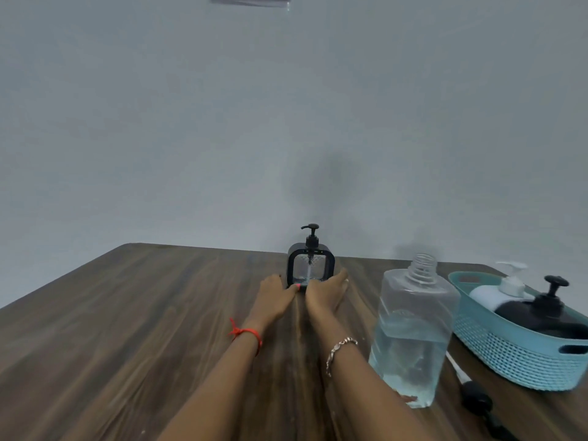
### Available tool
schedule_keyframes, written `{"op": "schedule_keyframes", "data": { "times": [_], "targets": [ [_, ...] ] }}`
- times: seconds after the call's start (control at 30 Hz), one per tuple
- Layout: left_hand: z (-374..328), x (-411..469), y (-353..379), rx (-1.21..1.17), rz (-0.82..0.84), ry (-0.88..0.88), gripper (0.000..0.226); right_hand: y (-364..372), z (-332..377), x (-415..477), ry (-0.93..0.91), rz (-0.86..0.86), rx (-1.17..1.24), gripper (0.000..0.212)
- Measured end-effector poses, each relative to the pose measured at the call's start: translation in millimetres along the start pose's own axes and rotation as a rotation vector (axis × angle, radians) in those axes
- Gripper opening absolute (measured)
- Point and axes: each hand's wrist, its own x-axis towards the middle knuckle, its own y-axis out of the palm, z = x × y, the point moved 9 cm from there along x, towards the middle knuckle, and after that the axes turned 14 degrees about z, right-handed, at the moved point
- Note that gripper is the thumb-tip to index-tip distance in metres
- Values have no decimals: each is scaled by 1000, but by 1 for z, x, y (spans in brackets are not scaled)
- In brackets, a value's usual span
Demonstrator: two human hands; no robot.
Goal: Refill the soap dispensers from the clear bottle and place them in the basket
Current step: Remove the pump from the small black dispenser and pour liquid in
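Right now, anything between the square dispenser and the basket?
Yes: the uncapped clear bottle stands left of the basket, on or near the straight line from the square dispenser. The left hand and right hand touch its base.

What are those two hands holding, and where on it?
The square black-framed clear soap dispenser, by its base: the left hand pinches the lower left corner, the right hand presses straight fingers against the lower right side.
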Motion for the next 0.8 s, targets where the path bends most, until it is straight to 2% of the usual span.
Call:
{"op": "schedule_keyframes", "data": {
  "times": [0.17, 0.33, 0.6, 0.8],
  "targets": [
    [11, 56, 9, -60, 47, 26, 67, 13, -11, 48, -4, -42, 39, 76],
    [16, 84, 16, -142, 78, 41, 79, 30, -24, 71, -21, 0, 8, 79],
    [6, 82, 16, -171, 58, 153, 59, 27, -20, 65, -41, 32, 18, 76],
    [-1, 54, 1, -160, 0, 147, 43, 14, -13, 34, -22, 4, 67, 60]
  ]
}}
